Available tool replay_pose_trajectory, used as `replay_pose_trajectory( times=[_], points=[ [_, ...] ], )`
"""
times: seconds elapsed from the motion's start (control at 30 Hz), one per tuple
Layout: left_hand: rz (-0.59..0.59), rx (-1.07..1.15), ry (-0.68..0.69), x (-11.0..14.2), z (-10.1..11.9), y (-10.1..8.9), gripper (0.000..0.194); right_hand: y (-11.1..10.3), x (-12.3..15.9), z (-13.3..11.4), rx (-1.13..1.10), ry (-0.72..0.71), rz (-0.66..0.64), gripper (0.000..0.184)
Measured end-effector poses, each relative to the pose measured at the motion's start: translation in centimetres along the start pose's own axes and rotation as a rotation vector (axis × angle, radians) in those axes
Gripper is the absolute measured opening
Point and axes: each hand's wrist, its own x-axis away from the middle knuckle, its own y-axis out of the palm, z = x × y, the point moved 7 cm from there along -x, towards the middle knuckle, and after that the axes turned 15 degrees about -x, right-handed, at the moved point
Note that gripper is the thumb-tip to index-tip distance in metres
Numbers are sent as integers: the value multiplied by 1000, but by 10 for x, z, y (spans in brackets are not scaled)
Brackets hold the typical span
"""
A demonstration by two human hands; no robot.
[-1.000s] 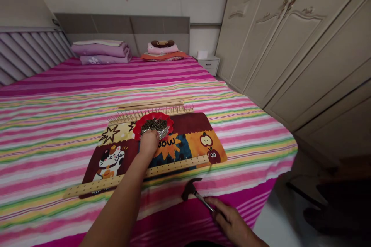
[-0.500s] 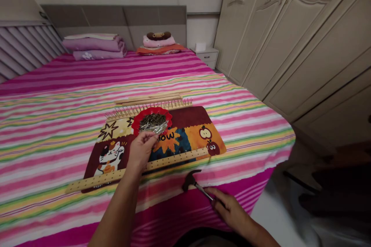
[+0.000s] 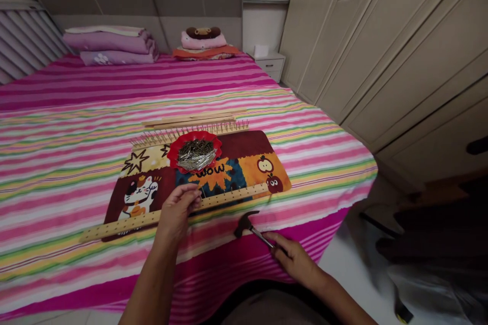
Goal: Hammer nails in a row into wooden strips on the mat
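My left hand (image 3: 178, 209) is in a pinch just above the near wooden strip (image 3: 232, 196), a thin nail (image 3: 203, 192) showing at its fingertips. The strip has rows of small holes, and a few nails stand in its right part. My right hand (image 3: 293, 259) grips the handle of a claw hammer (image 3: 247, 224), whose dark head is over the bedspread in front of the strip. Beyond my left hand, a red scalloped bowl (image 3: 173, 156) holds a heap of dark and silvery nails. It rests on a patterned mat (image 3: 247, 148) with cat and apple pictures.
Behind the bowl lies another wooden strip (image 3: 190, 131) with many upright nails. Further back are plain wooden strips (image 3: 190, 119). Everything lies on a striped bedspread (image 3: 316, 157). Folded bedding (image 3: 110, 45) is by the headboard; wardrobes (image 3: 373, 56) stand on the right.
My left hand has come back from the bowl's near edge toward me, to the near strip, with a nail in its fingers. The right hand still holds the hammer. The view has tilted down slightly.
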Motion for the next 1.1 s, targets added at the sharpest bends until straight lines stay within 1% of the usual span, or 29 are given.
replay_pose_trajectory(
  times=[0.1,0.17,0.27,0.33,0.43,0.57,0.67,0.73,0.87,1.0,1.1],
  points=[
    [-20,-9,-47,2,-4,-9,40,0,0,0,1,1,1,37],
    [-26,-29,-50,3,-6,-13,44,-1,0,-2,0,1,3,37],
    [-33,-110,-21,5,-9,-14,46,-1,-1,-5,0,2,9,38],
    [-21,-199,22,5,-11,-13,42,-1,-1,-7,0,2,10,38],
    [16,-303,96,4,-10,-9,35,-1,-1,-9,4,9,14,39],
    [-30,-276,68,2,-15,6,39,-1,0,-6,19,25,17,39],
    [-12,-302,64,0,-17,13,37,-1,0,-3,27,31,20,40],
    [6,-360,79,-1,-18,16,32,-1,0,-2,29,31,23,40],
    [3,-498,104,-1,-18,21,25,-2,0,-2,27,28,21,40],
    [23,-578,143,1,-11,23,16,-2,1,-2,27,24,29,39],
    [26,-635,171,2,-9,25,15,-2,1,-2,26,21,34,38]
  ],
)
